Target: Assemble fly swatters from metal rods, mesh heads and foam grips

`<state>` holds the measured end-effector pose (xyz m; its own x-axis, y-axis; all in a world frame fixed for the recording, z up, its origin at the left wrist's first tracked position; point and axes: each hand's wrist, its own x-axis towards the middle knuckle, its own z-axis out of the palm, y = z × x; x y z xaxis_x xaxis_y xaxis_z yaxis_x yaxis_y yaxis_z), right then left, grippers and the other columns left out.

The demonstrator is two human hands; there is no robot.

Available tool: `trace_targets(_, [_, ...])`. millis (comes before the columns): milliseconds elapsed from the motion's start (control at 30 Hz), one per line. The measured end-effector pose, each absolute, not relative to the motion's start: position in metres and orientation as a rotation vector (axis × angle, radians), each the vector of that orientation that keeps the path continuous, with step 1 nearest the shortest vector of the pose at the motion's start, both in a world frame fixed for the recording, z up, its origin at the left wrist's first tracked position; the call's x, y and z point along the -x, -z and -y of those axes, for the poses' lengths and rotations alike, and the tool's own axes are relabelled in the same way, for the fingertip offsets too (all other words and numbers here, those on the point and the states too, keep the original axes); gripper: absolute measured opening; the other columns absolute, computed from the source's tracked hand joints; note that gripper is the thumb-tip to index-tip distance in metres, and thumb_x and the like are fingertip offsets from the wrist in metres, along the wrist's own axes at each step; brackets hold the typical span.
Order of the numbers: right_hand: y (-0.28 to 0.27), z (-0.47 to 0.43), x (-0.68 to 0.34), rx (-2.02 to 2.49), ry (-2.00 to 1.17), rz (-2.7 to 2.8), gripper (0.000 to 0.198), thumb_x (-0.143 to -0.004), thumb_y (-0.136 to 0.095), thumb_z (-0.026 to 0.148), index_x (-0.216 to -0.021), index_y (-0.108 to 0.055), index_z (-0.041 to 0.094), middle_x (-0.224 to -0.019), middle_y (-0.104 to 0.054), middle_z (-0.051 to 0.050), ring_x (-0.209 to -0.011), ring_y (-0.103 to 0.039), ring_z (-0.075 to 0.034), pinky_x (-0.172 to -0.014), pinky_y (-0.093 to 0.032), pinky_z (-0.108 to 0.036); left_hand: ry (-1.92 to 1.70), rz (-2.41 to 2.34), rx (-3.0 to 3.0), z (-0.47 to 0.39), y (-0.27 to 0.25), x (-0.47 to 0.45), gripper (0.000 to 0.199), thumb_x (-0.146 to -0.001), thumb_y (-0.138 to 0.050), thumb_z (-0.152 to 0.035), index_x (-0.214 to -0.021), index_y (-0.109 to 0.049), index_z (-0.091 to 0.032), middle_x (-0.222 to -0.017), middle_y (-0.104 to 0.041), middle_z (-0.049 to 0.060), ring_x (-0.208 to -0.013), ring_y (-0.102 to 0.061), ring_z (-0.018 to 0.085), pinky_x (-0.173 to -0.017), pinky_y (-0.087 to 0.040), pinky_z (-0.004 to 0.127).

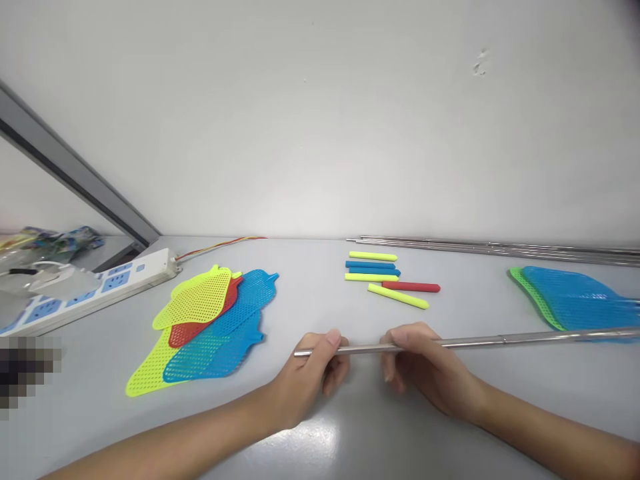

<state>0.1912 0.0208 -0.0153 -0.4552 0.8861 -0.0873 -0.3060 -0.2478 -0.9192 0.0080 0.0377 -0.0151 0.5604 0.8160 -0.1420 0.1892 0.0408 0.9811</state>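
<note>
A thin telescopic metal rod [480,342] lies nearly level across both my hands and runs out toward the right edge. My left hand [300,387] pinches it close to its narrow left end, thumb on top. Farther along, my right hand [435,373] is closed around the rod, with thumb and fingers on either side. Beyond the hands are loose plastic sleeves: yellow ones [373,256], blue ones [371,265] and a red one [411,287]. To the left lie perforated fly swatter heads in yellow [193,303], red [181,333] and blue [220,357], overlapping each other.
More metal rods [500,249] lie along the wall at the back right. Blue and green swatter heads [575,297] are stacked at the right, partly behind the held rod. A white power strip [165,263] with a plug sits at the left; a red-yellow wire [220,245] trails behind.
</note>
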Motion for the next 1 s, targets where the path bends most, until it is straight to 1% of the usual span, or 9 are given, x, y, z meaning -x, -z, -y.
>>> trace_targets(167, [0.015, -0.023, -0.191, 0.798, -1.831, 1.125, 0.043, -0.084, -0.030, 0.027, -0.055, -0.057, 0.011, -0.047, -0.049, -0.004, -0.046, -0.045, -0.012, -0.052, -0.035, -0.027, -0.524, -0.886, -1.534, -0.038, 0.010, -0.008, 0.055, -0.085, -0.018, -0.045, -0.045, -0.039, -0.015, -0.040, -0.034, -0.003, -0.042, -0.035, 0.008, -0.046, -0.027, 0.022])
trace_targets(300, [0.016, -0.023, -0.191, 0.791, -1.852, 1.142, 0.044, -0.085, -0.028, 0.030, -0.057, -0.056, 0.011, -0.048, -0.049, -0.004, -0.048, -0.045, -0.012, -0.052, -0.035, -0.027, -0.531, -0.878, -1.543, -0.037, 0.010, -0.008, 0.055, -0.085, -0.018, -0.047, -0.046, -0.040, -0.015, -0.040, -0.034, -0.003, -0.043, -0.035, 0.008, -0.047, -0.028, 0.022])
trace_targets(500, [0.016, -0.020, -0.191, 0.814, -1.865, 1.257, 0.051, -0.087, -0.023, 0.038, -0.059, -0.057, 0.011, -0.049, -0.048, -0.003, -0.050, -0.046, -0.012, -0.054, -0.036, -0.026, -0.595, -0.804, -1.514, -0.036, 0.013, -0.006, 0.063, -0.082, -0.008, -0.054, -0.046, -0.041, -0.015, -0.040, -0.034, -0.002, -0.044, -0.036, 0.009, -0.051, -0.031, 0.023])
trace_targets(667, [0.008, -0.018, -0.191, 0.910, -1.801, 1.492, 0.052, -0.086, -0.024, 0.043, -0.063, -0.058, 0.011, -0.055, -0.050, -0.003, -0.056, -0.047, -0.012, -0.059, -0.037, -0.026, -0.520, -0.753, -1.584, -0.035, 0.010, -0.004, 0.062, -0.078, -0.012, -0.061, -0.047, -0.041, -0.016, -0.044, -0.036, -0.001, -0.045, -0.035, 0.010, -0.047, -0.029, 0.023])
trace_targets(800, [0.004, -0.017, -0.191, 0.960, -1.758, 1.623, 0.052, -0.086, -0.024, 0.044, -0.064, -0.058, 0.012, -0.057, -0.051, -0.003, -0.059, -0.049, -0.012, -0.063, -0.038, -0.026, -0.470, -0.761, -1.632, -0.037, 0.007, -0.004, 0.056, -0.081, -0.019, -0.056, -0.048, -0.040, -0.015, -0.045, -0.035, -0.001, -0.045, -0.033, 0.009, -0.046, -0.027, 0.022])
trace_targets(1000, [0.003, -0.015, -0.192, 0.910, -1.801, 1.642, 0.051, -0.087, -0.023, 0.039, -0.062, -0.058, 0.011, -0.059, -0.054, -0.004, -0.060, -0.051, -0.013, -0.064, -0.039, -0.027, -0.343, -0.783, -1.724, -0.036, 0.004, -0.003, 0.051, -0.084, -0.017, -0.048, -0.051, -0.037, -0.015, -0.046, -0.032, -0.003, -0.044, -0.031, 0.007, -0.045, -0.026, 0.020])
